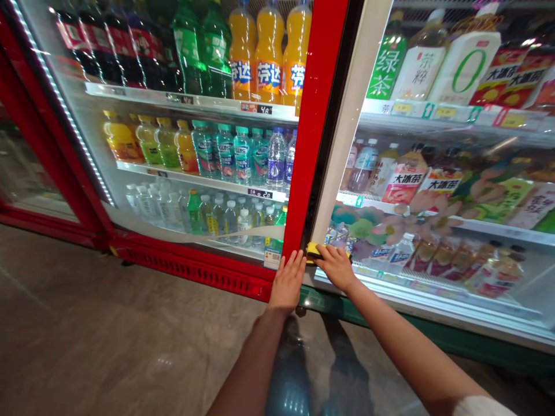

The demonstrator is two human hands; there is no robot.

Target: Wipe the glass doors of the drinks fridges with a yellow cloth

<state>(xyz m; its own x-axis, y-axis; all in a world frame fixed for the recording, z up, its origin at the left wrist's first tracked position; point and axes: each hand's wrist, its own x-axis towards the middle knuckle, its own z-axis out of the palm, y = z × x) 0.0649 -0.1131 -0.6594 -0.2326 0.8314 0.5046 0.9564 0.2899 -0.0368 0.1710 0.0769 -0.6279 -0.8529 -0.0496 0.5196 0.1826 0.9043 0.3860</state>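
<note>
the left hand (287, 283) lies flat on the lower corner of the red cooler frame (299, 144), fingers stretched and close together, grasping nothing. the right hand (337, 266) is curled over a yellow-and-black pad (313, 250), pressing it at the lower left corner of the white cooler frame (336, 133), just beside the left hand's fingertips. a narrow dark gap (328, 127) runs up between the two frames; the hands sit at its foot. open floor (130, 335) spreads below and to the left of the left arm.

behind the left glass, the top shelf holds dark cola bottles (117, 43), green soda bottles (202, 46) and orange soda bottles (255, 49). the middle shelf carries yellow-capped bottles (165, 141), teal-labelled bottles (225, 150) and purple-labelled bottles (276, 156). clear bottles (219, 216) crowd the lowest one. in the right cooler, a green tea bottle (387, 58) stands on the top shelf near a white-labelled bottle (466, 63) marked with a green 0. flower shapes (433, 214) show across the right glass, partly over the drinks.

a slotted red grille (186, 277) edges the left cooler's bottom, a dark green base (381, 318) the right one's. the floor is brown-grey and glossy, with dark shadows by the arms.
</note>
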